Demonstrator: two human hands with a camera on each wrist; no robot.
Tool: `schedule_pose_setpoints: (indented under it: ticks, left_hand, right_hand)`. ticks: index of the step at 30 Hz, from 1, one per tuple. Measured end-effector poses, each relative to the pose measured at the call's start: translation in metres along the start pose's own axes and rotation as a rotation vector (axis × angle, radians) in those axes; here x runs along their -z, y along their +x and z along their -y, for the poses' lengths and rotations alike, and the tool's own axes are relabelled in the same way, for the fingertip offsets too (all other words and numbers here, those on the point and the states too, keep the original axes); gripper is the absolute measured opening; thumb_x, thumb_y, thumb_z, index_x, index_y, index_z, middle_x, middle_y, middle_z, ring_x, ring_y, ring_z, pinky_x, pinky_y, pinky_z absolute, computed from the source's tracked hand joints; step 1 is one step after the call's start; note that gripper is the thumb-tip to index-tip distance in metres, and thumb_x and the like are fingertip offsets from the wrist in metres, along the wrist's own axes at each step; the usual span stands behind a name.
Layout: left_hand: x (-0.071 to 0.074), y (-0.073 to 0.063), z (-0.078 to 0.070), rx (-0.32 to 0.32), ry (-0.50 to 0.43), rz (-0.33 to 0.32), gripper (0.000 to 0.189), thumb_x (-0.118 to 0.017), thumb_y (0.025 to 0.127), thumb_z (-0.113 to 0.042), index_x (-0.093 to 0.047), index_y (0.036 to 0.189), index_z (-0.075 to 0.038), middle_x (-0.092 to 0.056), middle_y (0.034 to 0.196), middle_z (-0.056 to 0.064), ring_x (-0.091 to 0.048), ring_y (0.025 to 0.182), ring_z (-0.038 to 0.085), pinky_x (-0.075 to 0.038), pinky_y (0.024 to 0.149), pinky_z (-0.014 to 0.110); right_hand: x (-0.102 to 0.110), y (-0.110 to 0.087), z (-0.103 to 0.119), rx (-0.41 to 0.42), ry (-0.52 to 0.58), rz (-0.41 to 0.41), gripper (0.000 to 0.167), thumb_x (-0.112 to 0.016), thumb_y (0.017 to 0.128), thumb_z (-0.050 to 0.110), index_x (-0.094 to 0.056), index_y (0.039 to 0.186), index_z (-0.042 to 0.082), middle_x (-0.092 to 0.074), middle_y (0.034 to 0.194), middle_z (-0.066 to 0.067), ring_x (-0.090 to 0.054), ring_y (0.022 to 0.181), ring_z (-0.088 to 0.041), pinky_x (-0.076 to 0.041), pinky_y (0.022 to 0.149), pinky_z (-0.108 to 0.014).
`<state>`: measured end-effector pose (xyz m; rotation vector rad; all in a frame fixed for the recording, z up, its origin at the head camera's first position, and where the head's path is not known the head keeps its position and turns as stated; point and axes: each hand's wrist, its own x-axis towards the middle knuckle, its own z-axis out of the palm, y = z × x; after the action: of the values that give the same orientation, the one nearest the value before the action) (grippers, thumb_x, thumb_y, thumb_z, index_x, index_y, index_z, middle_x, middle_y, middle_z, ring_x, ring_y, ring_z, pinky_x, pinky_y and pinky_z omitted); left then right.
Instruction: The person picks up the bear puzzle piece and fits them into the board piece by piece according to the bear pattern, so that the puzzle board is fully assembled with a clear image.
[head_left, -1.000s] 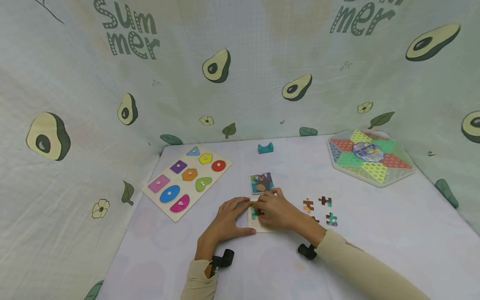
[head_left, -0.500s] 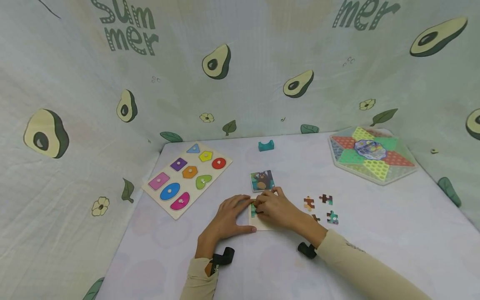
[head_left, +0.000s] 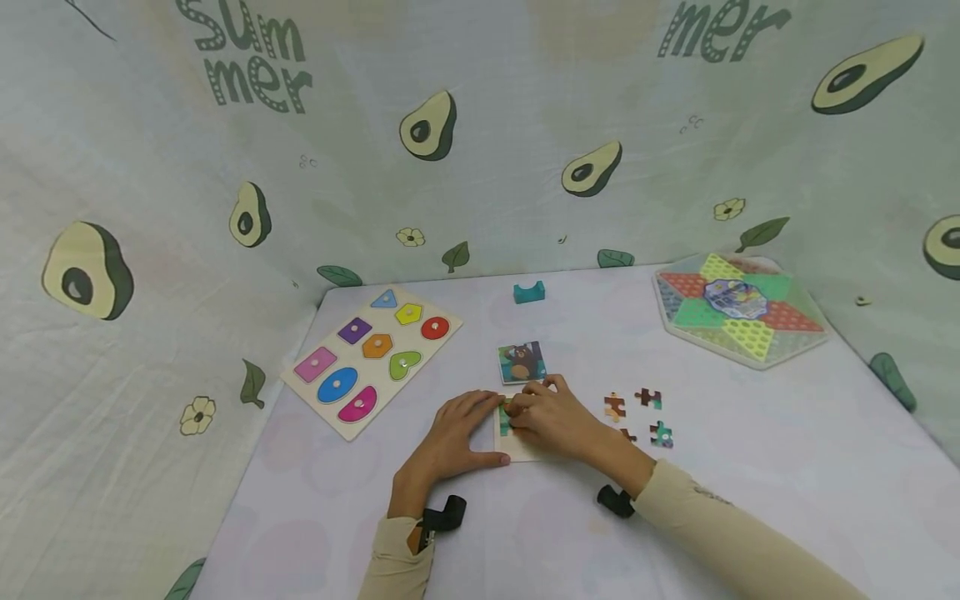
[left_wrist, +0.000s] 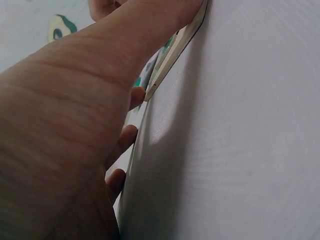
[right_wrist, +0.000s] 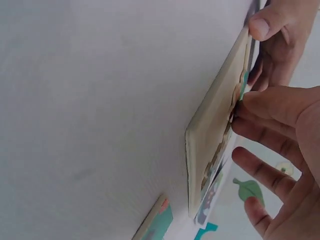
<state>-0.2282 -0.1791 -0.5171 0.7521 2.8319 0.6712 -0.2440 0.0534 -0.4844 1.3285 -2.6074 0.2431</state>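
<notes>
A small wooden jigsaw board (head_left: 517,452) lies on the table between both hands, with green and brown pieces along its far side. My left hand (head_left: 453,442) rests at its left side, fingers extended, the thumb on the near left corner. The right hand (head_left: 558,423) bends over the board; in the right wrist view its thumb and forefinger pinch a brown puzzle piece (right_wrist: 233,112) at the board's surface, while the other fingers spread apart. Just beyond the board lies a square bear picture (head_left: 522,363). Several loose pieces, including a green one (head_left: 662,434), lie right of the hand.
A pale wooden shape puzzle (head_left: 390,406) with coloured knobbed shapes lies at the left. At the back is a teal notched block (head_left: 529,292). A hexagonal star-patterned game board (head_left: 738,321) sits at the far right, near the printed cloth wall (head_left: 510,100).
Both hands stay at the board, with only slight movement of the right fingers. The head view shifts a little.
</notes>
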Motion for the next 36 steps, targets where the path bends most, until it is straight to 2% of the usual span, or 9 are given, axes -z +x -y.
schedule_pose_setpoints:
  ticks: [8,14,24,28,31,33,36]
  left_hand:
    - [0.001,0.000,0.000,-0.014,0.017,0.011,0.084,-0.069,0.082,-0.067,-0.042,0.153,-0.031,-0.034,0.159,-0.008,-0.021,0.148,0.023,-0.015,0.119,0.052]
    - [0.000,-0.001,0.001,-0.022,0.018,-0.001,0.084,-0.070,0.082,-0.067,-0.042,0.153,-0.031,-0.034,0.159,-0.008,-0.022,0.148,0.022,-0.016,0.118,0.052]
    - [-0.001,0.001,0.002,-0.024,0.000,0.004,0.083,-0.070,0.083,-0.065,-0.042,0.153,-0.031,-0.032,0.159,-0.008,-0.020,0.148,0.023,-0.014,0.119,0.051]
    - [0.001,0.002,0.001,-0.020,0.011,0.000,0.082,-0.071,0.083,-0.064,-0.042,0.153,-0.031,-0.033,0.159,-0.007,-0.022,0.148,0.024,-0.015,0.119,0.052]
    - [0.001,0.001,0.002,-0.023,0.008,0.005,0.082,-0.071,0.083,-0.064,-0.042,0.153,-0.032,-0.034,0.158,-0.006,-0.022,0.148,0.024,-0.016,0.118,0.053]
    - [0.000,0.000,0.001,-0.031,0.001,0.004,0.081,-0.071,0.083,-0.064,-0.042,0.152,-0.034,-0.034,0.158,-0.006,-0.022,0.148,0.025,-0.016,0.118,0.054]
    - [-0.001,0.000,0.001,-0.047,-0.005,-0.007,0.077,-0.071,0.083,-0.064,-0.044,0.150,-0.038,-0.033,0.159,-0.007,-0.021,0.148,0.025,-0.016,0.118,0.054]
  right_hand:
    - [0.001,-0.011,0.000,0.066,0.003,0.035,0.025,-0.071,0.094,0.023,-0.076,0.117,0.017,-0.065,0.127,0.003,-0.057,0.114,-0.019,-0.040,0.090,-0.052]
    - [0.002,-0.011,-0.007,0.086,0.024,0.075,0.024,-0.068,0.096,0.023,-0.076,0.119,0.021,-0.063,0.127,0.006,-0.053,0.117,-0.019,-0.039,0.091,-0.053]
    - [0.003,-0.006,-0.002,-0.017,-0.055,0.030,0.022,-0.070,0.094,0.028,-0.078,0.115,0.022,-0.064,0.110,0.005,-0.052,0.116,-0.023,-0.039,0.092,-0.055]
    - [0.006,-0.006,0.000,-0.028,-0.014,0.057,0.022,-0.069,0.095,0.024,-0.077,0.115,0.020,-0.064,0.115,0.003,-0.051,0.118,-0.026,-0.038,0.093,-0.056]
    - [0.007,-0.009,-0.001,-0.037,0.049,0.093,0.027,-0.067,0.095,0.021,-0.074,0.121,0.018,-0.064,0.124,0.000,-0.050,0.122,-0.028,-0.037,0.092,-0.057]
    - [0.009,-0.013,-0.004,-0.065,0.111,0.107,0.030,-0.067,0.096,0.021,-0.071,0.125,0.015,-0.063,0.130,-0.002,-0.048,0.125,-0.029,-0.036,0.093,-0.057]
    - [0.016,-0.018,-0.012,-0.139,0.209,0.080,0.030,-0.066,0.097,0.019,-0.069,0.126,0.013,-0.063,0.130,-0.003,-0.049,0.125,-0.027,-0.036,0.095,-0.057]
